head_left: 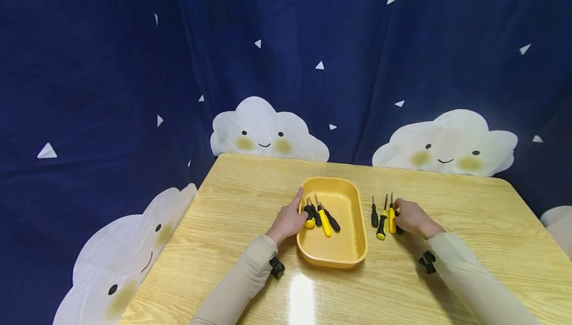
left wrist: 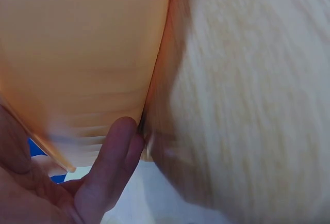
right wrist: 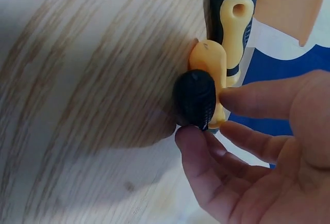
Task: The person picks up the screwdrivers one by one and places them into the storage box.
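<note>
My left hand (head_left: 288,222) holds the left rim of a yellow plastic tray (head_left: 360,226), thumb over the rim and fingers against the outer wall (left wrist: 103,74). Several screwdrivers lie inside, among them a yellow one (head_left: 325,222) and a stubby black-and-yellow one (head_left: 309,221) near the left thumb. Right of the tray, my right hand (head_left: 411,217) pinches a black-handled screwdriver (right wrist: 195,97) between thumb and fingers, low over the table. Its shaft is hidden. Close beside it lies a yellow-handled screwdriver (head_left: 392,220), then a black-and-yellow one (head_left: 382,226) and a small black one (head_left: 374,216).
The wooden table (head_left: 250,186) carries the tray and tools. Behind it hangs a dark blue curtain (head_left: 286,42) with white triangles and smiling clouds. Dark wrist cameras sit under both sleeves, near the tabletop.
</note>
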The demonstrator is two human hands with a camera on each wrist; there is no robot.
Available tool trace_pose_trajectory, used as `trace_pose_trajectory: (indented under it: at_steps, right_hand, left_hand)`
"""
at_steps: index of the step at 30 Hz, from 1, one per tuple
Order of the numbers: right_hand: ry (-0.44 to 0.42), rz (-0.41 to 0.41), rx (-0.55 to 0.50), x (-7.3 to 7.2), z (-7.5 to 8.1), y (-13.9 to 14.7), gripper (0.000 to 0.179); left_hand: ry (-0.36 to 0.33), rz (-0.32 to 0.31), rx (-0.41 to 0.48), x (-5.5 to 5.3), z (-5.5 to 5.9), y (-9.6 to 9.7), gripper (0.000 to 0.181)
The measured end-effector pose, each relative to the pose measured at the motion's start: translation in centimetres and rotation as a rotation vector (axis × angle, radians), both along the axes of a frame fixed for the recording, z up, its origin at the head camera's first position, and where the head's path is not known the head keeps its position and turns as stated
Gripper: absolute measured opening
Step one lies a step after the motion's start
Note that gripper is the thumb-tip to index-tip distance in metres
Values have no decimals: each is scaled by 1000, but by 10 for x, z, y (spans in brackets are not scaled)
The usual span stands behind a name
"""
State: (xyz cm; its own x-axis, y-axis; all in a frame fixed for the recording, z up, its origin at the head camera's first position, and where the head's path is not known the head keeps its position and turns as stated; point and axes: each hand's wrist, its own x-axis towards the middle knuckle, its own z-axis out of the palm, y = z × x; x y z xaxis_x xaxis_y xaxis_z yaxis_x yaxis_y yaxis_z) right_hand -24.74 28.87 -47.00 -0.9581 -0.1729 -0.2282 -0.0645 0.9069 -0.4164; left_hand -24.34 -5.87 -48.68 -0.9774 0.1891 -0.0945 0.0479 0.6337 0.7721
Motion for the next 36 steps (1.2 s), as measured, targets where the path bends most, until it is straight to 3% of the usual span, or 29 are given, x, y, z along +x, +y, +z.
trace_pose_trajectory:
  at_steps: [10, 22, 36]
  right_hand:
    - [23, -12, 37, -3, 2, 1, 37]
    - [51, -15, 74, -3, -2, 3, 24]
    - [12, -46, 117, 0, 1, 2, 13]
  left_hand:
    - [7, -9, -9, -1, 0, -1, 71]
    - [-3, 5, -15, -1, 0, 0, 71]
    - [-9, 2, -18, -1, -2, 0, 71]
